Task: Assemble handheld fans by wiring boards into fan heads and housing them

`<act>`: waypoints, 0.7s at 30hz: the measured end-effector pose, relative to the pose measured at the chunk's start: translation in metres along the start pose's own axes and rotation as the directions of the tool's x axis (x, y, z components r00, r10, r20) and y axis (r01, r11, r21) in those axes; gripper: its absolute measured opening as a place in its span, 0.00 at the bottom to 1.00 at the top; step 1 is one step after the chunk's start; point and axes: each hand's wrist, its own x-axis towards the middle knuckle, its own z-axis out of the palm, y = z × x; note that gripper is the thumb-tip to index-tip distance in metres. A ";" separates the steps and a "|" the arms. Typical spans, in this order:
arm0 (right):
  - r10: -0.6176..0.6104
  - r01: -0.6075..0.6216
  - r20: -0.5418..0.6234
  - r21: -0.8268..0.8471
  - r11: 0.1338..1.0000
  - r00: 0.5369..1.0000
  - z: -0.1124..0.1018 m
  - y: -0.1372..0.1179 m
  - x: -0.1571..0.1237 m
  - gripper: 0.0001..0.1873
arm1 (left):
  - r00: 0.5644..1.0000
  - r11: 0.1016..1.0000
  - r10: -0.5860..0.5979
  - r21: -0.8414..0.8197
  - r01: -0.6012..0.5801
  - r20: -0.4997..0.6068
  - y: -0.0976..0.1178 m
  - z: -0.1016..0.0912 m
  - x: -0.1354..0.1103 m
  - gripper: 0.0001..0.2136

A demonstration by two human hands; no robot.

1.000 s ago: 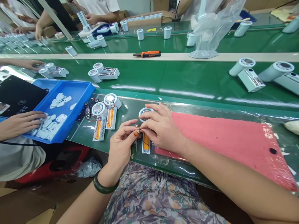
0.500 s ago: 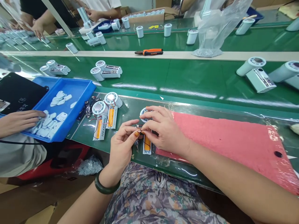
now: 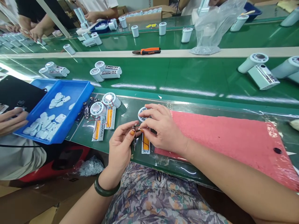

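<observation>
Lifted off the white pieces, a co-worker's hand (image 3: 14, 121) now rests by the left edge of the blue tray (image 3: 80, 99). The left hand (image 3: 120, 146) pinches a tiny wired part (image 3: 135, 130), mostly hidden by fingers. The right hand (image 3: 163, 127) curves narrowly over it, its grip unclear, beside a round white fan housing (image 3: 143, 114) and orange battery (image 3: 146, 143). The tray holds white plastic pieces (image 3: 44, 124); a nearby card (image 3: 98, 129) reads "Speed FAN".
</observation>
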 end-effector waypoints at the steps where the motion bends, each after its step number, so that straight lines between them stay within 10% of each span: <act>1: 0.009 -0.009 -0.009 -0.006 1.000 1.000 0.000 0.000 0.000 0.06 | 1.000 1.000 -0.019 -0.017 0.018 -0.003 0.000 -0.001 -0.001 0.18; 8: 0.008 -0.008 -0.009 -0.048 0.999 1.000 0.000 0.001 0.003 0.08 | 0.994 0.988 -0.101 0.110 0.104 -0.036 -0.002 -0.009 -0.010 0.19; 21: -0.037 0.036 -0.009 -0.089 0.995 0.999 0.001 -0.001 0.004 0.10 | 0.958 0.887 0.261 0.362 -0.285 0.114 0.004 0.000 0.003 0.07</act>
